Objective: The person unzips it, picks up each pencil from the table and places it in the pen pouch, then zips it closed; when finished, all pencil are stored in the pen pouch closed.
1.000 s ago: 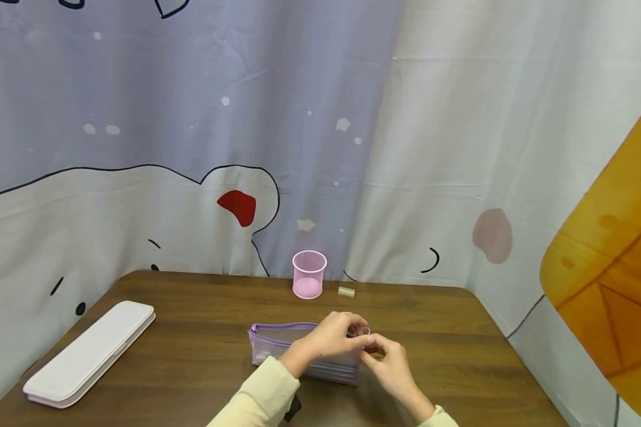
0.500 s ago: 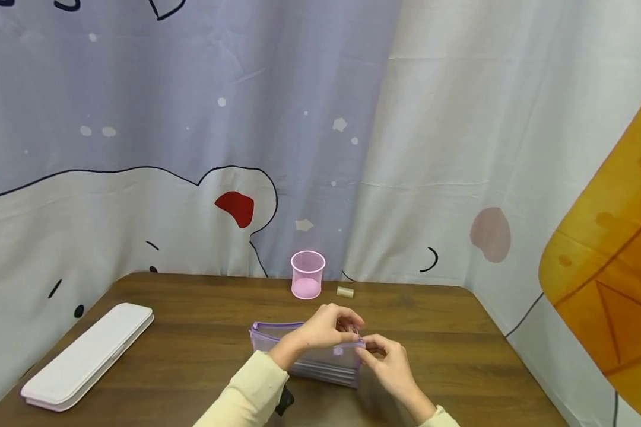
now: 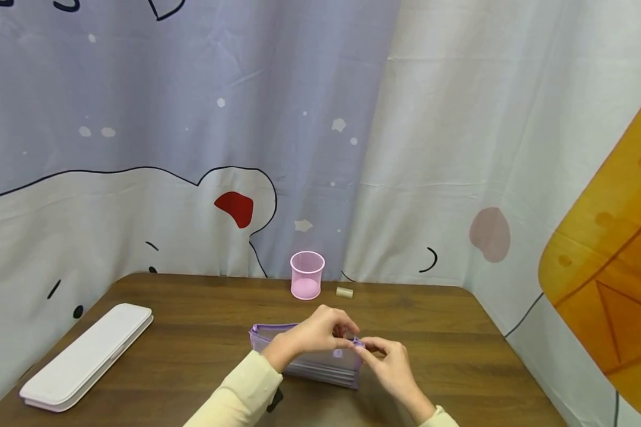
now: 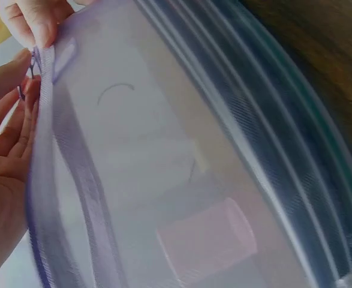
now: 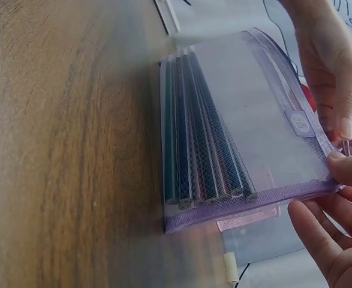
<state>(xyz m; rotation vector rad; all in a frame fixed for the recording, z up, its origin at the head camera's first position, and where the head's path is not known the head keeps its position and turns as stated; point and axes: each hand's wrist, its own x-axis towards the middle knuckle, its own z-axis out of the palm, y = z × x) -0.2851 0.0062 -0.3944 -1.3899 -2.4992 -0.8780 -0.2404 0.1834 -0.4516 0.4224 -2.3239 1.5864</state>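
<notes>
A translucent purple mesh pencil pouch (image 3: pixel 320 370) stands on the table, with several dark pencils (image 5: pixel 202 138) lying along its bottom. Its zipped top edge (image 4: pixel 44 138) gapes along the left part. At the pouch's right end, my left hand (image 3: pixel 315 335) pinches a small zipper pull (image 5: pixel 346 147), partly hidden by fingertips. Just beside it, my right hand (image 3: pixel 387 362) pinches the pouch's upper right corner between thumb and fingers. The two hands' fingertips nearly meet there. In the right wrist view a small label (image 5: pixel 298 123) shows on the mesh near the zip.
A pink see-through cup (image 3: pixel 307 276) stands at the table's back edge. Beside it lies a small pale cylinder (image 3: pixel 344 292). To the left is a long white case (image 3: pixel 88 356) on the brown wooden table (image 3: pixel 448 332). A patterned curtain (image 3: pixel 310 118) hangs behind.
My left hand has shifted a little to the left along the pouch's top, and more of the mesh front shows. My right hand stays at the corner, nearly still.
</notes>
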